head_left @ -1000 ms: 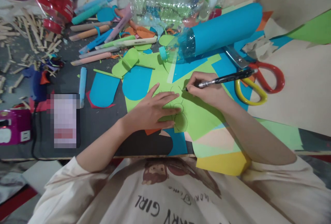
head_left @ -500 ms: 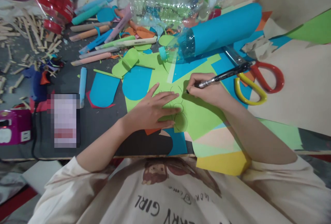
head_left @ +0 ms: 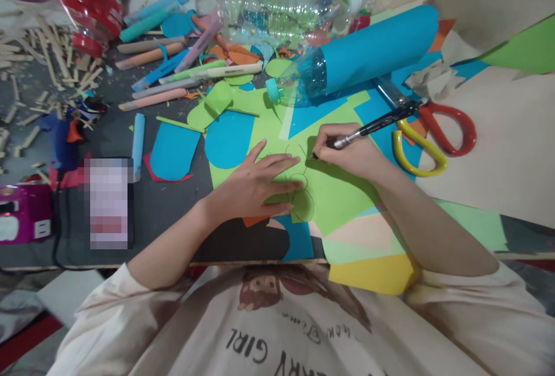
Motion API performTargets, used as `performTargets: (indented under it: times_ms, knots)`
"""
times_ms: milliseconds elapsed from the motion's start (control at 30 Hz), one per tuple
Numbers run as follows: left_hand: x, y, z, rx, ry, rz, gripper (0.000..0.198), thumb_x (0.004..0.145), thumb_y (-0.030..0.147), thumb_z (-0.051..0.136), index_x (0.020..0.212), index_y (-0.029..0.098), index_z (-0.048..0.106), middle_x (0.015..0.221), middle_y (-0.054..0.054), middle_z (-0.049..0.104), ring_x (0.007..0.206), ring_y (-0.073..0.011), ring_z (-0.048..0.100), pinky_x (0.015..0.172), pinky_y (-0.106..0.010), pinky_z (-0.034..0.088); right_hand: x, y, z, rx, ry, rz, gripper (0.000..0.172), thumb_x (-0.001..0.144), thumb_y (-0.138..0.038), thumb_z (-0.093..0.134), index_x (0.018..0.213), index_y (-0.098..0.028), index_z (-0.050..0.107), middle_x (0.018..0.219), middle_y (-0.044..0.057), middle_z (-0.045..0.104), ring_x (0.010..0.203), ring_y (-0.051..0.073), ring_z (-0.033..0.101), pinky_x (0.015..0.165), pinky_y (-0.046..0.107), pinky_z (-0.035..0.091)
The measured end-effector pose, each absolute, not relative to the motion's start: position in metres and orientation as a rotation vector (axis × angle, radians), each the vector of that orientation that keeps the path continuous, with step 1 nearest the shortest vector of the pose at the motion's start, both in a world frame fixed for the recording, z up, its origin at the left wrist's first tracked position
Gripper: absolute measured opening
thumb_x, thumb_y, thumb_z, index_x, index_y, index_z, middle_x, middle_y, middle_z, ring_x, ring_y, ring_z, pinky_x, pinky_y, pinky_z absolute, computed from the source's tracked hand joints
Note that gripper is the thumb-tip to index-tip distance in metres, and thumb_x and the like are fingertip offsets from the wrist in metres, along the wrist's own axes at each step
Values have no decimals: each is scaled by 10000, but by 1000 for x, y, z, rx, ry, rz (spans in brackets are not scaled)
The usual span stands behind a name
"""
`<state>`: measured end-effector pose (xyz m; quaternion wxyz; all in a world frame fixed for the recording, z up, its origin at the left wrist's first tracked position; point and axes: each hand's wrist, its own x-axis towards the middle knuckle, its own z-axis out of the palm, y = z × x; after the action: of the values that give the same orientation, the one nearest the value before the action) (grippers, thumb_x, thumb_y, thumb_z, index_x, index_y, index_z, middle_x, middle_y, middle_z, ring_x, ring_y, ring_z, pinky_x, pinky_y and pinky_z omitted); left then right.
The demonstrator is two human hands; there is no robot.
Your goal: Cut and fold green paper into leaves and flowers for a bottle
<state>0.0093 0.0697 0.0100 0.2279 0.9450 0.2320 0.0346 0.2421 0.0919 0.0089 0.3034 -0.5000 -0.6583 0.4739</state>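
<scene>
My left hand (head_left: 269, 182) lies flat with spread fingers on a light green sheet of paper (head_left: 342, 191). In my right hand (head_left: 342, 147) is a black and silver pen (head_left: 377, 125), its tip at the paper just right of the left fingertips. Thin round outlines are drawn on the sheet, partly hidden by my left fingers. Right of the pen lie scissors (head_left: 448, 127) with one red and one yellow handle loop. Behind my hands, a clear bottle wrapped in blue paper (head_left: 381, 46) lies on its side, with a light blue cap.
Several markers (head_left: 151, 55) and paper cut-outs lie at the back left. A phone (head_left: 109, 203), a blue glue gun (head_left: 65, 142) and a purple box (head_left: 26, 211) are on the left, with scattered wooden sticks (head_left: 54, 55) behind. Clear plastic bottles (head_left: 277, 0) fill the back. Yellow paper (head_left: 373, 275) overhangs the front edge.
The pen tip and right fingers have shifted very slightly down and left on the green sheet. My left hand stays in place.
</scene>
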Motion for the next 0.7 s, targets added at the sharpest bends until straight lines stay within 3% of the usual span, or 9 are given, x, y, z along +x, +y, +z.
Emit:
performTargets:
  times_ms: [533,700]
  knots:
    - [10,70,10,2602,639,85,415,987,499,453,1250,270,677,1529,-82,476,1389,-298,457,1241,-590,74,242,91,8,-1291,-1764,1223,192,649,-125,549,514,-211,443,522,-47,489,502,88,376,496,259,297]
    - [10,70,11,2619,656,76,379,977,461,491,1245,272,680,1526,-76,482,1366,-318,479,1243,-570,110,245,90,4,-1259,-1641,1300,173,726,-176,614,572,-211,542,538,-38,550,469,95,453,461,252,347]
